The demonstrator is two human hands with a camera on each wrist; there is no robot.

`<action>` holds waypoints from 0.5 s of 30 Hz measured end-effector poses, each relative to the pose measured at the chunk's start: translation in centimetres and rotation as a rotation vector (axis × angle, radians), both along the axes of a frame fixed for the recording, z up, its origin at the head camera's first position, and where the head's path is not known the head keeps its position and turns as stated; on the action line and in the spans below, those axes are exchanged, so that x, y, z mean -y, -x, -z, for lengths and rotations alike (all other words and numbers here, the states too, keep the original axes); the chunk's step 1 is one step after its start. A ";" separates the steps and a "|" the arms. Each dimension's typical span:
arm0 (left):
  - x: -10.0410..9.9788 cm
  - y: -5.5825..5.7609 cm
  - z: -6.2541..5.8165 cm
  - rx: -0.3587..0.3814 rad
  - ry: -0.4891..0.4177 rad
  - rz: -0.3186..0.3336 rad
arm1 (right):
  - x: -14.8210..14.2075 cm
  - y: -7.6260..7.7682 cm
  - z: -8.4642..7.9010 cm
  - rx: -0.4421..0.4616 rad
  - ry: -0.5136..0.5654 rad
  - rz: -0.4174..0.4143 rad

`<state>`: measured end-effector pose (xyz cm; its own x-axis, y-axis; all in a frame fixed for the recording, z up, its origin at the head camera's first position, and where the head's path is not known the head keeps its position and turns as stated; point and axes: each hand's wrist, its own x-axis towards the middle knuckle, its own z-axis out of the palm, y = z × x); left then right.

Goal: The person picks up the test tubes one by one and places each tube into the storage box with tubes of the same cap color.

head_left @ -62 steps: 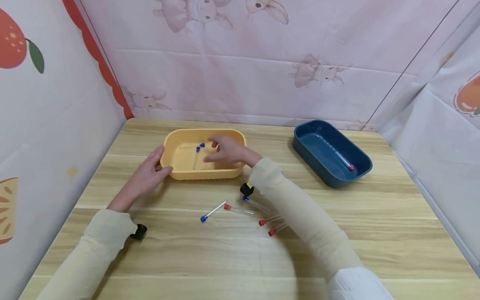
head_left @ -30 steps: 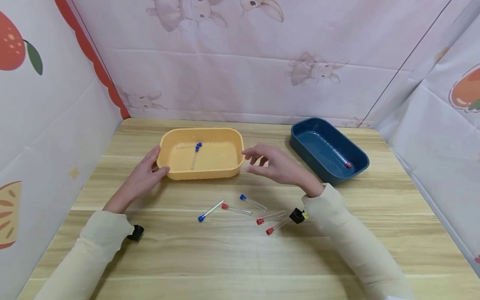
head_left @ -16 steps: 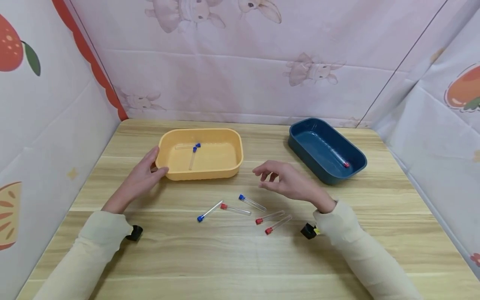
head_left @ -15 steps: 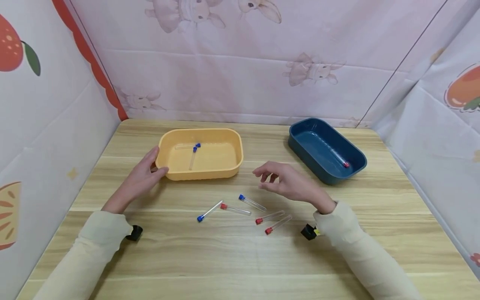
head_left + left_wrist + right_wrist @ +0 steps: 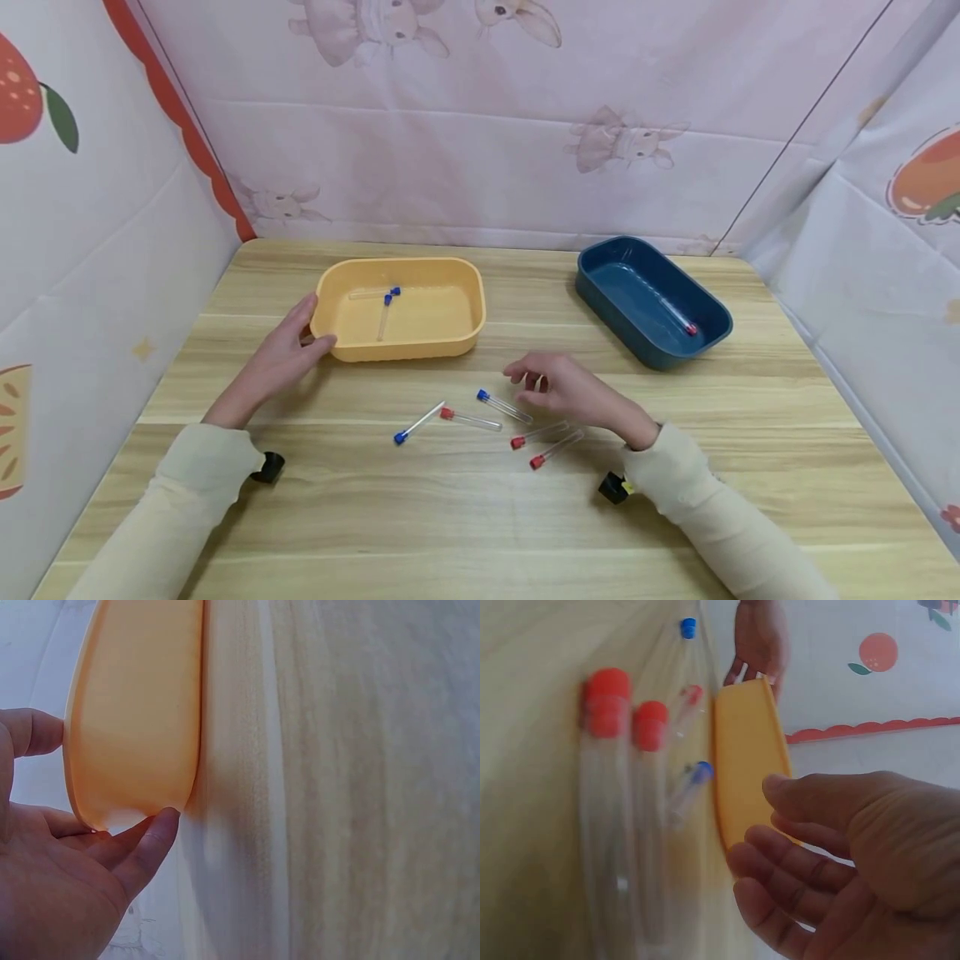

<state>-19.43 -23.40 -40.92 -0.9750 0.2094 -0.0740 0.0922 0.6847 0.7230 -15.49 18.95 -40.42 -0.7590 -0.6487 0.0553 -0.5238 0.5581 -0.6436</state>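
My left hand (image 5: 288, 350) holds the left end of a yellow plastic tray (image 5: 405, 350), thumb near its front corner and fingers at the end wall. Two blue-capped clear tubes lie inside: one lengthwise (image 5: 371, 294), one crosswise (image 5: 386, 317). My right hand (image 5: 573, 390) hovers above the table with loosely bent fingers and nothing between them. Just below its fingertips lies a blue-capped tube (image 5: 504, 406). Two red-capped tubes (image 5: 542, 435) (image 5: 557, 450) lie beneath its wrist side. Farther left are another red-capped tube (image 5: 472, 419) and a blue-capped tube (image 5: 420, 422).
At the back right a dark blue tray (image 5: 622, 321) sits at an angle, with one red-capped tube (image 5: 678, 317) inside. Printed cloth walls (image 5: 465, 175) stand along the back and both sides of the wooden table (image 5: 450, 525).
My right hand has left the yellow tray's inside, moved right and then down toward the loose tubes. My left hand stays on the tray's end. The tubes have not moved.
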 end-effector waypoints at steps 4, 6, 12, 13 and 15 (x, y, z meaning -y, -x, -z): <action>-0.1 0.0 0.1 0.000 -0.004 -0.006 | 0.4 -0.4 0.6 0.022 -0.009 0.023; -0.1 0.0 0.1 -0.001 -0.009 -0.009 | 0.7 -0.5 0.8 0.028 -0.017 0.036; -0.1 0.0 0.0 0.000 -0.013 -0.007 | 1.2 -0.6 1.2 0.033 -0.057 0.075; 0.0 0.0 0.0 -0.003 -0.014 -0.005 | 1.3 -0.6 1.2 0.033 -0.064 0.080; 0.0 0.1 0.0 -0.009 -0.013 0.001 | 1.4 -0.5 1.3 0.042 -0.074 0.090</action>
